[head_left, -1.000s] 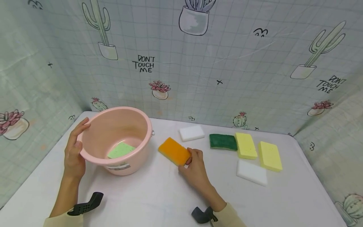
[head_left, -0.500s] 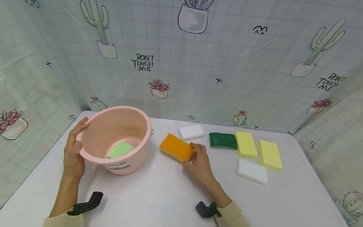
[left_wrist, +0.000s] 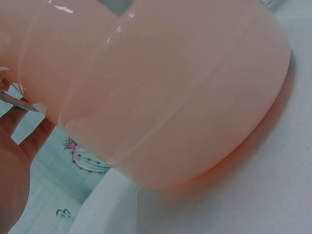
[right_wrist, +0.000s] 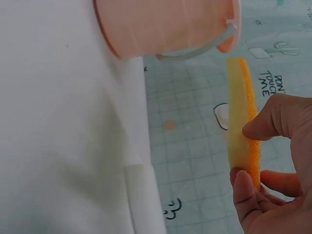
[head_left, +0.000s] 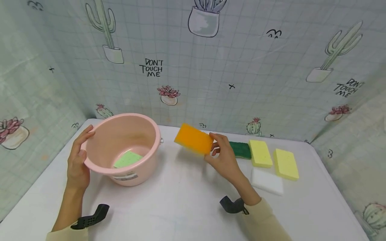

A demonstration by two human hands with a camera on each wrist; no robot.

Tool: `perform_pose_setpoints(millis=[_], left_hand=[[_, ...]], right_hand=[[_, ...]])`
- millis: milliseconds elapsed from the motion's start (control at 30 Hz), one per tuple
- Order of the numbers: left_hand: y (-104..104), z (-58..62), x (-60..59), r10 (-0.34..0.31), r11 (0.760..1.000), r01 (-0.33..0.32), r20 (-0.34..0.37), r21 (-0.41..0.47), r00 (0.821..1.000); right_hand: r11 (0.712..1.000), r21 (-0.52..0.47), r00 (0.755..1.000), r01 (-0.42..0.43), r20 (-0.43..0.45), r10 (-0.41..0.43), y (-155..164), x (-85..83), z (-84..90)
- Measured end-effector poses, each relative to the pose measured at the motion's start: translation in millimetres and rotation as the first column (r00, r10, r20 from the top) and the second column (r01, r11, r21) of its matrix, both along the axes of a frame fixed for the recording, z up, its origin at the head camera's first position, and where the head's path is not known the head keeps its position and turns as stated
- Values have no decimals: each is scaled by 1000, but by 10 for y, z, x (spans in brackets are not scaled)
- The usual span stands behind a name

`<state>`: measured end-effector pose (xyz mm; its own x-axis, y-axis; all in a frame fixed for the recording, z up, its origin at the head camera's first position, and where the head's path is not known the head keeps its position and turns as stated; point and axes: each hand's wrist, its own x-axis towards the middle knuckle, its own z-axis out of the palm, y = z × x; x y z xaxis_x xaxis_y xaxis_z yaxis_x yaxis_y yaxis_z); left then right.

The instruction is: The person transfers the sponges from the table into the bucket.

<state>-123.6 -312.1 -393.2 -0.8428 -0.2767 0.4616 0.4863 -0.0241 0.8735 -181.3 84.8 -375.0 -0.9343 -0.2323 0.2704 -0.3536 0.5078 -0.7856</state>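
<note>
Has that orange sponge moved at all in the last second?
Yes. The orange rectangular foam sponge rose off the table, away from the person, now hiding the white sponge beside the pink plastic bucket.

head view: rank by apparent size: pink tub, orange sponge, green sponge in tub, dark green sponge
1. pink tub
2. orange sponge, held up nearer the camera, so maybe flattered
3. green sponge in tub
4. dark green sponge, partly hidden behind the right hand, so unsure against 3
</note>
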Motion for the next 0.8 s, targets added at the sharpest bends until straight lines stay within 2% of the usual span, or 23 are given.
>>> perform_pose_setpoints(millis=[100, 267, 533, 800], left_hand=[[4, 4, -2, -10, 1000, 10, -5, -12, 1000], [7, 5, 2, -1, 1000, 1, -7, -4, 1000], [0, 9, 5, 1, 1000, -1, 3, -7, 1000], [-7, -12, -1, -20, 1000, 19, -39, -9, 999]], right_hand=[[998, 4, 996, -58, -65, 58, 22, -63, 128], [989, 30, 981, -147, -125, 149, -17, -143, 286], [960, 57, 946, -273, -166, 278, -240, -147, 605], [930, 89, 913, -358, -175, 368, -486, -159, 845]])
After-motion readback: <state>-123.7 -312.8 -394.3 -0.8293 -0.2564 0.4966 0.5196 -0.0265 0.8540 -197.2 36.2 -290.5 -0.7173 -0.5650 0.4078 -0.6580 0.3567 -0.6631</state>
